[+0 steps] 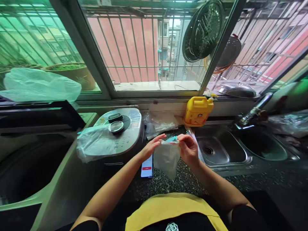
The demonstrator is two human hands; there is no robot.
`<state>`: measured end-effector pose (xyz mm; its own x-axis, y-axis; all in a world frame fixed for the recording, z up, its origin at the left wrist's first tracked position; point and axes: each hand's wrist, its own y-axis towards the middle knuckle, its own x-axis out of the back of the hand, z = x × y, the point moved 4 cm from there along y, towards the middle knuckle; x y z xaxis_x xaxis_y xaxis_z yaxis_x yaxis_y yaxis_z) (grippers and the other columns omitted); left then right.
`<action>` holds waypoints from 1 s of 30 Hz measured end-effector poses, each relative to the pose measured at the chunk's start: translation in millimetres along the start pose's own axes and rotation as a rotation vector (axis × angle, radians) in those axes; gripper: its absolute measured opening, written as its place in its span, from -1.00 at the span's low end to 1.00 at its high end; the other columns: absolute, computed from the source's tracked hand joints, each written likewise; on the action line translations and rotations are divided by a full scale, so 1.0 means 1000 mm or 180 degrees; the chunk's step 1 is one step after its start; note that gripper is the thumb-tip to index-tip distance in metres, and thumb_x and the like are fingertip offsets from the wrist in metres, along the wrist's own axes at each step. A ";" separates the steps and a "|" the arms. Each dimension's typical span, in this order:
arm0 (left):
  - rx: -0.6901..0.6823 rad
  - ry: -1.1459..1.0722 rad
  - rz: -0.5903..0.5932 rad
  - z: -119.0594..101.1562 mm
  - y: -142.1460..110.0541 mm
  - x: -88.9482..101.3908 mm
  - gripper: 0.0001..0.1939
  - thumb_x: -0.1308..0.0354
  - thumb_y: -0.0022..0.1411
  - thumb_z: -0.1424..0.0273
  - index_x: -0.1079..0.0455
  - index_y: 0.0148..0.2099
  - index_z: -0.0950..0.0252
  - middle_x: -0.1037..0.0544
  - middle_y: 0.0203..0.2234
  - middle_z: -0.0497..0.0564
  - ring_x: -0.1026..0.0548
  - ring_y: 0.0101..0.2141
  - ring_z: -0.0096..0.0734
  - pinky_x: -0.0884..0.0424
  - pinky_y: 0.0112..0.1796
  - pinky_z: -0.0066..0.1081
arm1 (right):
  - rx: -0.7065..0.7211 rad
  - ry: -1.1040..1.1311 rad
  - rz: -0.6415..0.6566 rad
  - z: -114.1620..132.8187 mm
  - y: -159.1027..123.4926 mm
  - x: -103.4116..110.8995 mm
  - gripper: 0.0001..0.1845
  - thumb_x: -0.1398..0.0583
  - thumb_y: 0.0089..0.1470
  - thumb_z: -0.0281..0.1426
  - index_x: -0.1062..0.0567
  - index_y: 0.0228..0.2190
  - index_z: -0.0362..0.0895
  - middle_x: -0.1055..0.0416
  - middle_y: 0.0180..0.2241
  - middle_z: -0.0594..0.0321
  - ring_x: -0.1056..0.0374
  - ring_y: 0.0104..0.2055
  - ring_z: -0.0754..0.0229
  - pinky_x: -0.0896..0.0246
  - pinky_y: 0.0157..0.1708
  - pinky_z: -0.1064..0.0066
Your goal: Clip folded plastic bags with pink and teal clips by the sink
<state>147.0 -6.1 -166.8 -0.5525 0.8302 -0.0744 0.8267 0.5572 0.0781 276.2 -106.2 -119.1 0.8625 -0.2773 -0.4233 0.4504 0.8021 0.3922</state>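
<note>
A translucent plastic bag hangs between my hands over the dark speckled counter. My left hand is at the bag's upper left edge, its fingers nearly straight and the edge held against them. My right hand pinches the upper right corner between thumb and bent fingers. A small turquoise piece shows along the top of the bag, close to the right fingertips; its kind is unclear. Below my left wrist lies a phone with a lit screen, partly covered by the hand and bag.
A rice cooker with a crumpled plastic bag on it stands left. Behind my hands are clear packaging and a yellow jug. A steel sink lies right; an open-topped washing machine is far left.
</note>
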 end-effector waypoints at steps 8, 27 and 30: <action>0.1287 -0.1068 -0.0020 0.043 0.021 -0.076 -0.53 -0.30 -0.20 0.12 -0.38 -0.31 0.37 -0.38 -0.58 -0.10 -0.26 -0.59 -0.61 -0.14 -0.55 -0.56 | -0.0242 0.0062 -0.0313 0.030 -0.031 0.072 -0.83 -0.29 -0.12 -0.27 -0.43 -0.49 -0.07 -0.26 -0.47 0.35 -0.21 -0.47 0.35 -0.33 -0.38 0.41; -0.0181 0.0344 -0.1110 0.004 0.027 -0.111 -0.46 -0.15 0.00 0.36 -0.16 0.06 0.30 -0.32 -0.53 -0.13 -0.27 -0.53 -0.59 -0.23 -0.46 -0.56 | -0.0364 -0.2482 0.0429 0.030 -0.023 0.147 -0.74 -0.07 0.08 -0.20 -0.40 -0.38 -0.13 -0.38 -0.49 0.25 -0.29 -0.43 0.24 -0.18 -0.39 0.43; 0.0018 0.0344 -0.1103 0.016 0.021 -0.108 -0.62 -0.18 -0.02 0.29 -0.30 -0.14 0.32 -0.31 -0.59 -0.14 -0.27 -0.53 -0.57 -0.23 -0.46 -0.53 | -0.0869 -0.1968 0.0440 0.014 -0.029 0.150 -0.68 -0.07 0.04 -0.13 -0.36 -0.47 -0.13 -0.27 -0.60 0.33 -0.19 -0.53 0.29 -0.12 -0.49 0.47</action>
<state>226.0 -84.1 -173.5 -0.8079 0.5893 0.0099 0.5887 0.8060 0.0612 396.2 -178.3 -182.5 0.9176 -0.3486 0.1912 0.3225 0.9338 0.1549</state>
